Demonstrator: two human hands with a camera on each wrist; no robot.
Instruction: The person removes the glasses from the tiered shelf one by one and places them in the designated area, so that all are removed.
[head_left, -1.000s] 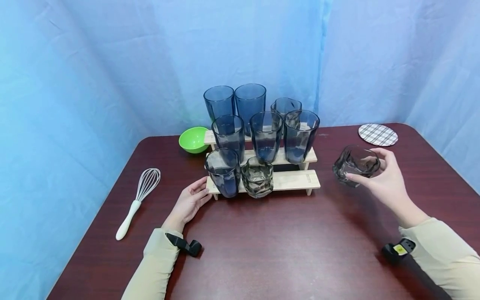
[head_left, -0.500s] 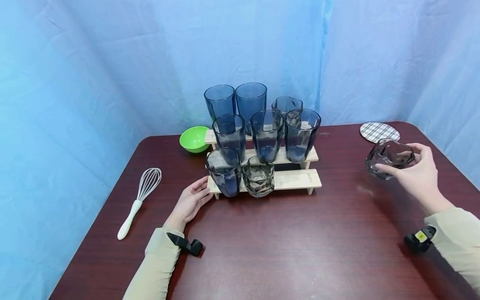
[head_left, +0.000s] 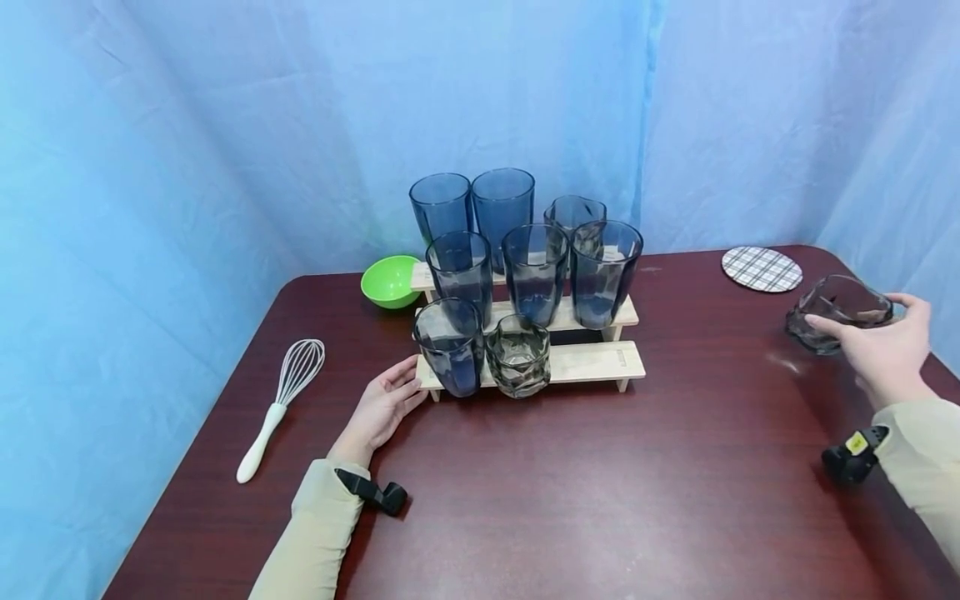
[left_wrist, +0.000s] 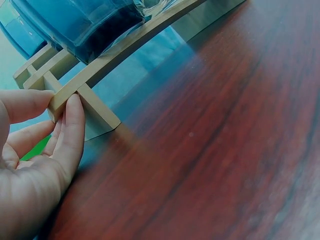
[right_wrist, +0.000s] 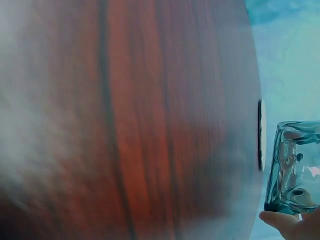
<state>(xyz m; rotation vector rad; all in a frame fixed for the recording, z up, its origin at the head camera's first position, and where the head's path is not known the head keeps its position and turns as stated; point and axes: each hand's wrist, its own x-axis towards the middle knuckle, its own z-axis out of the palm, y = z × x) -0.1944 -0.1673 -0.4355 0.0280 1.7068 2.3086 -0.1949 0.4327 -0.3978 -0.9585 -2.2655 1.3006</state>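
Note:
At the right side of the table, my right hand grips a short, smoky grey glass tumbler with a wavy, rippled wall. The right wrist view shows the same tumbler raised off the tabletop, a finger near its base. My left hand pinches the left end of the front step of a three-step wooden rack. In the left wrist view, thumb and fingers sit on either side of the step's end. A tall blue glass and another grey tumbler stand on that step.
Three tall blue glasses stand on the middle step. The back step bears two tall blue glasses and a grey tumbler. Nearby are a green bowl, a whisk and a checked round coaster.
My right hand has carried the tumbler further right, away from the rack and to just beside the coaster. My left hand has stayed at the rack's front step.

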